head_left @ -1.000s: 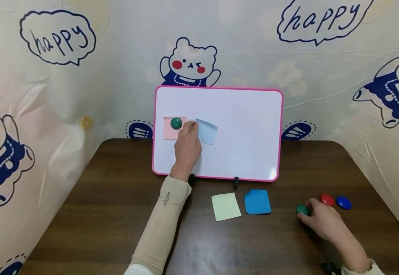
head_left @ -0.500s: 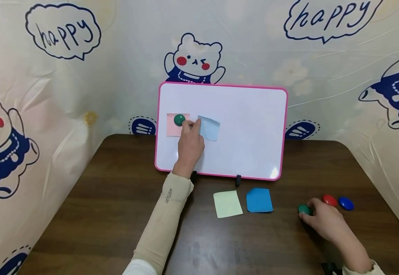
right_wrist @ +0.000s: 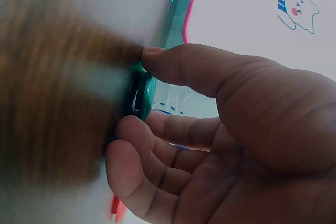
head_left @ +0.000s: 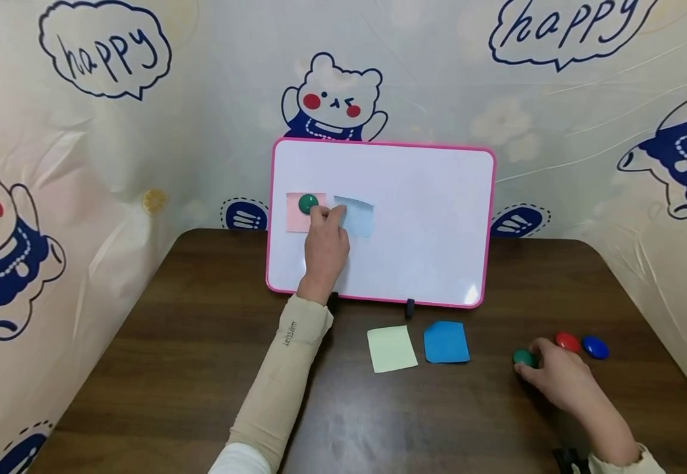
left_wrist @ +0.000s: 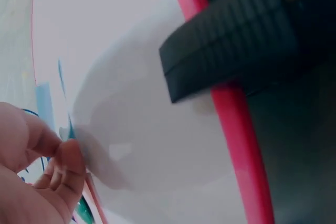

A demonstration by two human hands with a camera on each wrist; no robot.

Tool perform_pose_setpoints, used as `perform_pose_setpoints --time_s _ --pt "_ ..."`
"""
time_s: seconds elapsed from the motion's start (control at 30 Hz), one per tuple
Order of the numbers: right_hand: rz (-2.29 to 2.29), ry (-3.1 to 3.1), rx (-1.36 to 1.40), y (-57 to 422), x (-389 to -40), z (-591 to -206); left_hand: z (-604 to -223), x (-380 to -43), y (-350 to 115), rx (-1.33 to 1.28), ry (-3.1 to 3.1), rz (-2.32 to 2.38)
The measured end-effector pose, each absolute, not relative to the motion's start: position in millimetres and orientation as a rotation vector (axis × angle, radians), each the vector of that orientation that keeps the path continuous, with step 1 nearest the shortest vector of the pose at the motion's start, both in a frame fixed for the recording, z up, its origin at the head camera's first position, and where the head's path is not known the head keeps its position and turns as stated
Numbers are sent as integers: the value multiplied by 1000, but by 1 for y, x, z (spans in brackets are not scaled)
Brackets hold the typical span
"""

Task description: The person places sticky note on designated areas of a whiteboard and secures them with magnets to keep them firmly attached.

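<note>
My left hand (head_left: 327,253) reaches up to the pink-framed whiteboard (head_left: 426,217) and pinches a light blue sticky note (head_left: 360,218) by its left edge. The note's top edge curls a little. Left of it, a pink sticky note (head_left: 296,224) sits on the board under a round green magnet (head_left: 308,203). On the table at the right, my right hand (head_left: 562,382) holds a second green magnet (head_left: 523,357) between thumb and fingers; the right wrist view shows this green magnet (right_wrist: 149,95) edge-on, close to the tabletop.
A red magnet (head_left: 567,342) and a blue magnet (head_left: 595,347) lie just beyond my right hand. Pale green (head_left: 392,349) and darker blue (head_left: 447,342) sticky notes lie before the whiteboard. Black feet (head_left: 410,308) hold the board's lower edge. A printed cloth (head_left: 213,131) hangs behind.
The light blue note has shifted slightly left and straightened on the board, with my left hand at its edge. My right hand stays at the green magnet. The head view has tilted slightly.
</note>
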State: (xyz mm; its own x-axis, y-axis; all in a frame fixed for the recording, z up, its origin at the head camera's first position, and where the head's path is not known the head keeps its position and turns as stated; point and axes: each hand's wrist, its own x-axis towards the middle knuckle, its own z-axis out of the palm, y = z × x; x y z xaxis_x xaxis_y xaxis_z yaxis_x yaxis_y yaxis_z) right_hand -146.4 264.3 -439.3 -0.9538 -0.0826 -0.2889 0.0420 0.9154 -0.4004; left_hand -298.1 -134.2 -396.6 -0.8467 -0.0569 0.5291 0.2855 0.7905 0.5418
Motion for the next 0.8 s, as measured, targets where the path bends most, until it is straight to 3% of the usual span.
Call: perform_pose_setpoints --time_s 0.8 --pt "-592 2757 12 264 -148 -437 -399 -302 -134 -234 -2479 -598"
